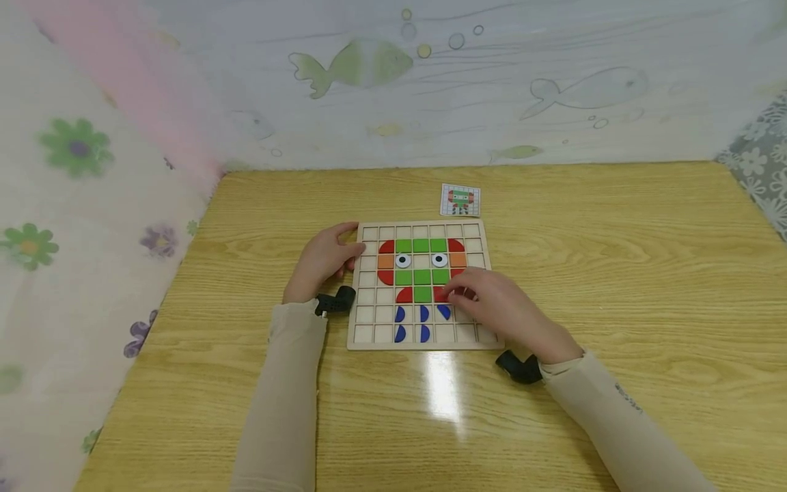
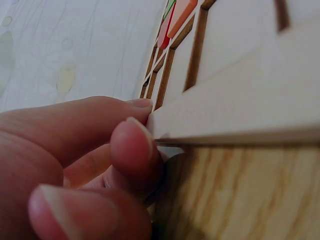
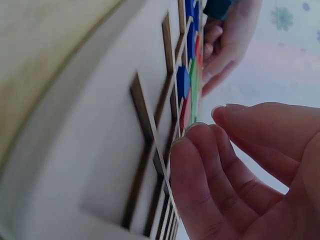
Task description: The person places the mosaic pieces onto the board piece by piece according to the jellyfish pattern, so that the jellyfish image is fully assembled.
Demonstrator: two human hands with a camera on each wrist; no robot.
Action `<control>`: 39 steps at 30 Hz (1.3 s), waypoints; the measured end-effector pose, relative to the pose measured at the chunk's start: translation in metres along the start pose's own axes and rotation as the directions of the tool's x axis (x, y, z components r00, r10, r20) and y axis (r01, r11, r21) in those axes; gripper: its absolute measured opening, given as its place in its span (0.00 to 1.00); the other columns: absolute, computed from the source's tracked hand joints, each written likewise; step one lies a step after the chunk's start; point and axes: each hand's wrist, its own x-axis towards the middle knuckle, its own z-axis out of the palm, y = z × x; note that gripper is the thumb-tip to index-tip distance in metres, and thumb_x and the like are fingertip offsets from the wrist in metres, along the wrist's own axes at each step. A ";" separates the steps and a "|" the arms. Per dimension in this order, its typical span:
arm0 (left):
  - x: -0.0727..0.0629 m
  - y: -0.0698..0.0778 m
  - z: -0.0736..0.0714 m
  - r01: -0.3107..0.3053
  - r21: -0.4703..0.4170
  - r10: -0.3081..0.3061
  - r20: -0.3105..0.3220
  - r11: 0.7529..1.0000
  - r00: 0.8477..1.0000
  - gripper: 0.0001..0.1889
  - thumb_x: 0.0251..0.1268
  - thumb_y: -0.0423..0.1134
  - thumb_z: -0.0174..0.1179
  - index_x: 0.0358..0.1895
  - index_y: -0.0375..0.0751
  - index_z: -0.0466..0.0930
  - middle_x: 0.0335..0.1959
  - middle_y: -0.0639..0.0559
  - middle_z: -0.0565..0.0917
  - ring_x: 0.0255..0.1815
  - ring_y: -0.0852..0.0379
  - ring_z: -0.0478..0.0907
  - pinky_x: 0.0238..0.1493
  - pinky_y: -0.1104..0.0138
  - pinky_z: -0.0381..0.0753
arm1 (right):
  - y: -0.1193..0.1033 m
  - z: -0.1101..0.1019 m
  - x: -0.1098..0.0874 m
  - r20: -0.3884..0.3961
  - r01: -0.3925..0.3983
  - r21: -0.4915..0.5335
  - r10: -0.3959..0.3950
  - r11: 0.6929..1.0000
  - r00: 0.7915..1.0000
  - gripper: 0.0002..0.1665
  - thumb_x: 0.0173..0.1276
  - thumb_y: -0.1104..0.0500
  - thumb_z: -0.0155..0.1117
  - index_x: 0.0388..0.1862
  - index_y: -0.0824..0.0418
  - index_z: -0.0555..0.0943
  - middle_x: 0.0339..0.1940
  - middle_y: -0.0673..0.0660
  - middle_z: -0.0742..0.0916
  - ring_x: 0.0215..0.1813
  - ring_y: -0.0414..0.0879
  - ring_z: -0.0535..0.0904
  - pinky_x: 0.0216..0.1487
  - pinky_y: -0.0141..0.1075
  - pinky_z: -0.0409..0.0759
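Note:
On the table lies a wooden grid board [image 1: 365, 314] bearing colored flat pieces: green squares [image 1: 422, 277], red quarter-circles [image 1: 386, 247], orange squares [image 1: 385, 262], two white eye discs [image 1: 402, 260] and several blue half-circles [image 1: 400, 333]. One blue half-circle [image 1: 444, 312] sits slanted in its cell. My left hand [image 1: 322, 258] rests at the board's upper left corner, fingertips touching the rim. Above the lower right, my right hand [image 1: 501, 304] has its fingertips at a red quarter-circle [image 1: 440, 294], partly covering it. In the right wrist view, thumb and fingers stand slightly apart, with no piece visible between them.
A small picture card [image 1: 460, 200] lies behind the board, printed with a similar colored figure on a grid. The wooden table [image 1: 615, 273] meets a wall [image 1: 467, 116] painted with fish at the back. A flower-patterned wall [image 1: 80, 225] stands on the left.

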 end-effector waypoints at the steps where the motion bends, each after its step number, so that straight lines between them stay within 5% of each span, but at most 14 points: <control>1: 0.000 0.000 0.000 0.001 0.000 -0.001 0.001 1.000 1.000 0.29 0.60 0.49 0.55 0.65 0.58 0.60 0.18 0.46 0.78 0.10 0.56 0.68 0.14 0.67 0.68 | 0.001 -0.001 0.000 0.003 -0.003 -0.004 0.003 1.000 1.000 0.08 0.63 0.55 0.58 0.38 0.52 0.82 0.34 0.45 0.80 0.34 0.42 0.71 0.38 0.35 0.70; 24: 0.003 -0.004 0.000 0.007 0.011 -0.007 -0.009 1.000 1.000 0.29 0.59 0.51 0.55 0.65 0.60 0.60 0.18 0.47 0.78 0.11 0.57 0.68 0.13 0.67 0.67 | 0.027 -0.026 -0.016 -0.013 -0.068 0.017 0.068 0.998 0.998 0.11 0.64 0.56 0.56 0.43 0.55 0.80 0.35 0.49 0.81 0.36 0.44 0.73 0.39 0.39 0.72; 39: 0.004 -0.003 0.000 -0.020 0.055 0.021 -0.010 0.998 1.000 0.29 0.60 0.51 0.54 0.65 0.59 0.60 0.19 0.47 0.78 0.11 0.56 0.68 0.15 0.65 0.69 | 0.065 -0.044 -0.023 0.058 -0.127 0.006 0.126 0.992 0.990 0.16 0.65 0.50 0.54 0.46 0.56 0.79 0.34 0.49 0.81 0.37 0.43 0.74 0.42 0.41 0.70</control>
